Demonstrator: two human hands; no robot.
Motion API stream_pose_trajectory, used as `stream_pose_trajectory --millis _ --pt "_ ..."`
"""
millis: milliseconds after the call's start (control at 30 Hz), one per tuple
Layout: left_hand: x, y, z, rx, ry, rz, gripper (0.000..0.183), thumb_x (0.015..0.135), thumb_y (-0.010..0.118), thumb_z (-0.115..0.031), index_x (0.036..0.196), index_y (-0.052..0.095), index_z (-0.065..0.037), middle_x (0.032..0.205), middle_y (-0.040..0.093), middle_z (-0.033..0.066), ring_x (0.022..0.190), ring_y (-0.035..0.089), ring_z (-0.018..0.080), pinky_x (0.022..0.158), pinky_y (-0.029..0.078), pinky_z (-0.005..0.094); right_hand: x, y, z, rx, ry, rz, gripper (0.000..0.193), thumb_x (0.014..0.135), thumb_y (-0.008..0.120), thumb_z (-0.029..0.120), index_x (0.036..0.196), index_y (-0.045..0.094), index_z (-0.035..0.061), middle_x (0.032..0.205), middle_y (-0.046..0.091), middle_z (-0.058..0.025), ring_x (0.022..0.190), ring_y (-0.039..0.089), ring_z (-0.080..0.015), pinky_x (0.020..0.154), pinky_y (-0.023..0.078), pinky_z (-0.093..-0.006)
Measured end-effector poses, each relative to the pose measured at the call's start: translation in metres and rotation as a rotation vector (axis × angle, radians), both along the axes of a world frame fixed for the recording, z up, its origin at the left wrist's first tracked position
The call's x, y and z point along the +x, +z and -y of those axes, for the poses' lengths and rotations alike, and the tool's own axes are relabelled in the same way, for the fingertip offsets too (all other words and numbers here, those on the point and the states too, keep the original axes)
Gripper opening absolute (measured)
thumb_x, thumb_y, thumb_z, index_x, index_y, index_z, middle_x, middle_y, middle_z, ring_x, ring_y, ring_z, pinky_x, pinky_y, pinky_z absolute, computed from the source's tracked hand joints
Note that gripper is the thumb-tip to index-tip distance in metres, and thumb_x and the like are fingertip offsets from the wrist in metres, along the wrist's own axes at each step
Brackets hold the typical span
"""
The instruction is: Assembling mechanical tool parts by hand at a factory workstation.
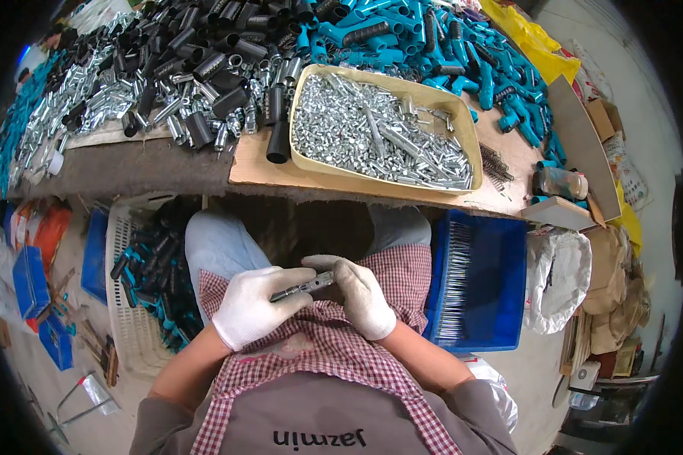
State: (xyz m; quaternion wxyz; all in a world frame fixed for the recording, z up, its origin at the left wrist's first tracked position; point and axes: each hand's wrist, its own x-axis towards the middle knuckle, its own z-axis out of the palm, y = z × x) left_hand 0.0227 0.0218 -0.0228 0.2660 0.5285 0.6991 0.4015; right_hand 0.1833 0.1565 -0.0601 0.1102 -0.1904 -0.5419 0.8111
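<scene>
In the head view, your gloved left hand (252, 307) is closed on a slim, slotted silver metal piece (303, 287), which lies over your apron (322, 345) between both hands, tilted up toward the right; your right hand (363, 299) is half curled at the other end of it, fingers close together, and seems to touch it — whether it pinches the piece, you cannot tell from here.

On the desk (178, 163) beyond, the cream tray (473, 144) is well filled with small silver parts (330, 125), with longer metal pieces lying on top; loose springs (495, 164) lie just to its right, black tubes (243, 49) are heaped behind and to the left, and teal handles (482, 76) are piled at the back and right.

Below the desk, the blue bin (487, 341) to your right holds a row of thin silver rods (454, 288); the pale crate (135, 334) to your left holds black-and-teal pieces (159, 284), which look further put together than the loose heaps.

As for progress, the piece you hold appears to be partway through, bare metal with no black or teal part on it; judging by the heaps and the tray, much is left — the crate's contents may be what is done.
</scene>
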Motion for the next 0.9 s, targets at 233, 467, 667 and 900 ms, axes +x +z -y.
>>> stream_pose_trajectory --millis 233,467,667,900 --pt "0.0 0.001 -0.007 0.031 0.044 0.023 0.034 0.078 0.077 -0.017 0.108 0.072 -0.002 0.096 0.072 0.0198 0.085 0.071 0.0345 0.075 0.055 0.0386 0.009 0.009 -0.03 0.203 0.02 -0.101 0.06 0.106 0.044 0.045 0.139 0.05 -0.0041 0.127 0.063 -0.0176 0.113 0.063 -0.0243 0.099 0.05 -0.0367" --pt "-0.01 -0.007 0.007 -0.01 0.225 0.091 0.031 0.077 0.074 -0.011 0.104 0.073 0.004 0.094 0.074 0.0191 0.087 0.073 0.0246 0.079 0.055 0.0341 0.039 0.089 -0.15 0.825 -0.666 0.103 0.027 0.097 0.051 0.011 0.111 0.068 -0.005 0.096 0.07 -0.008 0.086 0.063 -0.0145 0.082 0.051 -0.0296" --pt "-0.005 -0.006 0.005 -0.115 0.199 0.189 0.032 0.079 0.073 -0.011 0.107 0.072 0.004 0.098 0.074 0.0194 0.092 0.073 0.0239 0.083 0.055 0.0326 0.057 0.064 -0.326 1.241 -0.874 0.393 0.02 0.091 0.063 0.014 0.103 0.074 0.0031 0.095 0.075 -0.0129 0.086 0.071 -0.022 0.08 0.054 -0.0331" --pt "-0.006 -0.003 0.001 -0.075 0.135 0.081 0.033 0.079 0.075 -0.016 0.108 0.073 0.0 0.101 0.074 0.0194 0.094 0.073 0.0284 0.085 0.055 0.0339 -0.007 0.06 -0.409 1.405 -0.736 0.746 0.024 0.085 0.067 0.027 0.099 0.077 0.01 0.097 0.074 -0.0168 0.095 0.07 -0.0338 0.085 0.054 -0.0404"
